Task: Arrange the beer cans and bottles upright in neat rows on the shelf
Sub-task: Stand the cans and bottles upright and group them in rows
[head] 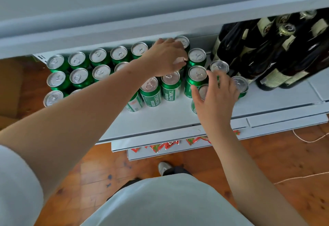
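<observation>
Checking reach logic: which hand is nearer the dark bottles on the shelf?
Right. The right hand hovers over the cans just left of the dark bottles, fingertips close to the nearest one. The left hand is further left, over the back cans.

The person wears a pale grey short-sleeved shirt (160,202), dark trousers (178,169) and a grey shoe (163,167) (forearms bare).

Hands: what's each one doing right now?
Left hand: fingers curled round a green can.
Right hand: spread open over a front can, gripping nothing.
</observation>
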